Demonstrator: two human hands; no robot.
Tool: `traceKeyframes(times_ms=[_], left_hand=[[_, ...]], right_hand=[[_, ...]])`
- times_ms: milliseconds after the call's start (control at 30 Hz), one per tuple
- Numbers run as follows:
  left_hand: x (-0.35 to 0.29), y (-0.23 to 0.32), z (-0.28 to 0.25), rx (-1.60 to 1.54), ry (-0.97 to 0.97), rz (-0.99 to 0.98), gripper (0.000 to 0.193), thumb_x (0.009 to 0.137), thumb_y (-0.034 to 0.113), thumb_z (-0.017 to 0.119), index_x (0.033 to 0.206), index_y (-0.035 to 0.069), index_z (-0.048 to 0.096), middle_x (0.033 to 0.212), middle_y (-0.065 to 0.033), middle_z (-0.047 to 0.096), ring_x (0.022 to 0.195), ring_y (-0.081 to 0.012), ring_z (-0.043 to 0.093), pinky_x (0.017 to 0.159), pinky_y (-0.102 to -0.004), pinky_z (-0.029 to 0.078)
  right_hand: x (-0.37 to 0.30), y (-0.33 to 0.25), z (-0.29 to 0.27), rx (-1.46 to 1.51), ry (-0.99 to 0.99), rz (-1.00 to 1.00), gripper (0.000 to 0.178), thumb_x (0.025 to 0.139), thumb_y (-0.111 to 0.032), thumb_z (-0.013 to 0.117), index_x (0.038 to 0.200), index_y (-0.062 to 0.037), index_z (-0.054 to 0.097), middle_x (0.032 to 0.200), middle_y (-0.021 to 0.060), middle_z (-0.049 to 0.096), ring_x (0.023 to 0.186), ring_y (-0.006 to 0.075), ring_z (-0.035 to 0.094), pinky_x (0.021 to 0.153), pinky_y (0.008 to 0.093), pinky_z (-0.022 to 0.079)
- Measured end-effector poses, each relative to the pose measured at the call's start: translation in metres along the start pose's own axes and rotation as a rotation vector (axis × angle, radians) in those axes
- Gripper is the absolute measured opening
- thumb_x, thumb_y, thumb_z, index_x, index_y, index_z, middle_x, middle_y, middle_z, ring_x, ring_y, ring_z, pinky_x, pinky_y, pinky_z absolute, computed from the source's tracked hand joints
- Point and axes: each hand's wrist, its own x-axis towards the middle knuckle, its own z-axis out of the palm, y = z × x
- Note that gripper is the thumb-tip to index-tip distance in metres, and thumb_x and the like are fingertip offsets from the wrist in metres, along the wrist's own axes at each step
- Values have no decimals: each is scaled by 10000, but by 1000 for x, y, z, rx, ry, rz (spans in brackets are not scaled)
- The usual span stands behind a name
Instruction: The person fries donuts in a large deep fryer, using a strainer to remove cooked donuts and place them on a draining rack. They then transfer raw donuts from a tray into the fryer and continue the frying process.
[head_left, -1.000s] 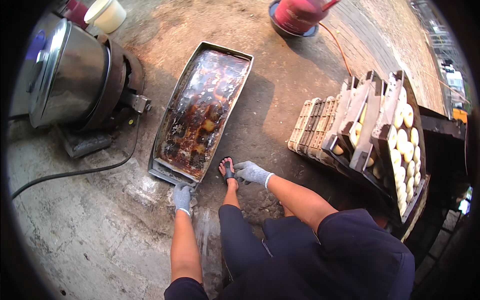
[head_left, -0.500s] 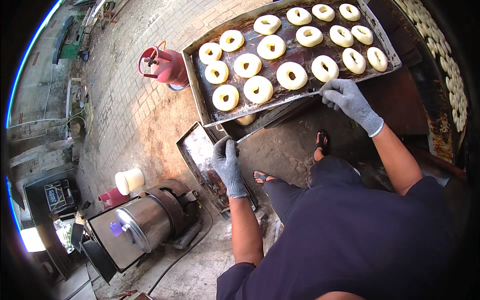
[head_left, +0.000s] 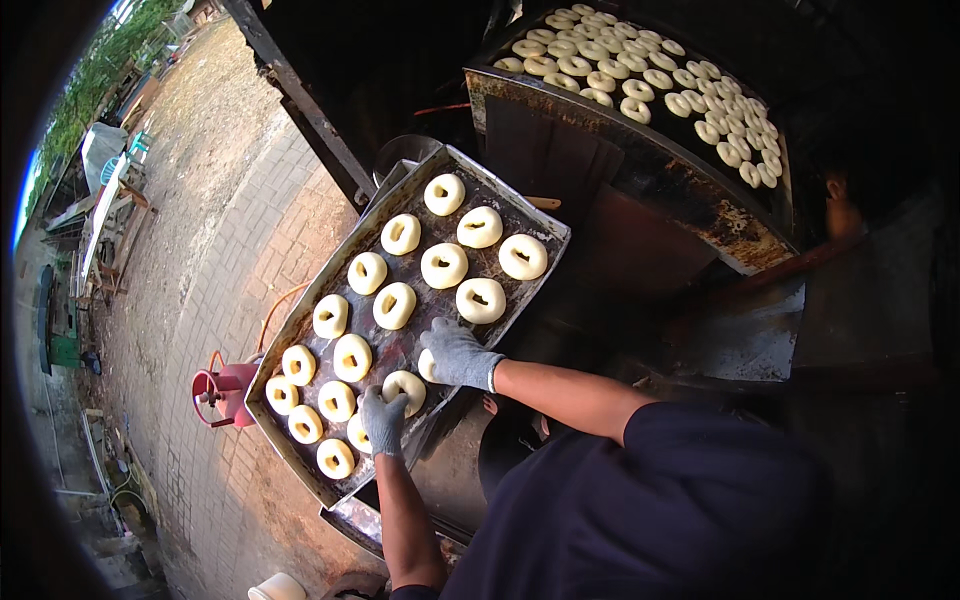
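Note:
Both my hands wear grey knit gloves and work over a dark metal tray (head_left: 415, 350) with a pale raised rim, which carries rows of pale dough rings (head_left: 443, 265). My left hand (head_left: 383, 420) is closed over the tray's near side, on a dough ring (head_left: 358, 436) that shows only in part beside it. Close to its thumb lies another dough ring (head_left: 404, 393). Just right of that, my right hand (head_left: 458, 356) has its fingers curled over a dough ring (head_left: 427, 366), covering most of it.
At the far right stands a big rusty-edged fryer (head_left: 640, 160), many dough rings crowded in it. A red gas cylinder (head_left: 232, 392) stands beyond the tray's left end. Under the tray's near corner another metal tray (head_left: 357, 520) shows. A white bucket (head_left: 277, 587) sits at the lower edge.
My view has swung right, bringing the fryer fully in. Both hands have left the tray's near edge area and moved in over the dough rings, closing on them.

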Motion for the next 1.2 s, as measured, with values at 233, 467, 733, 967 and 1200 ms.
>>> traceKeyframes(times_ms=[233,467,733,967,1200], left_hand=[[-11,98,8,-248,-31,307,295,679,-4,625,957,-23,527,888,-151,632,865,-294,641,797,-408,526],[39,435,38,-431,-296,845,461,810,-14,699,1270,18,688,1139,-169,731,1034,-303,723,921,-382,562],[99,748,271,-285,-310,1318,247,829,88,706,1073,50,711,1059,-198,689,1029,-414,671,888,-491,549],[153,800,375,131,-243,1222,254,829,141,673,1062,138,774,1119,-189,705,1082,-418,676,937,-544,532],[133,651,202,-529,-206,1183,262,846,187,711,1060,44,763,1005,-236,716,966,-435,695,878,-496,561]], right_hand=[[-58,15,-102,437,447,-96,477,817,-99,703,1274,-46,578,1142,217,702,1099,410,696,947,494,553],[-151,179,-339,291,1007,133,305,797,-79,738,1097,-40,702,1047,172,719,989,345,723,882,417,571],[-143,426,-508,-205,991,559,291,788,-96,748,1069,-61,678,1064,184,682,1037,409,670,911,496,534],[-63,522,-508,-542,719,600,336,827,-254,742,1117,-87,720,1211,164,642,1196,393,590,993,540,494],[-73,371,-435,38,1067,322,289,1018,-76,643,1267,66,683,1210,157,735,1091,239,702,983,358,554]])
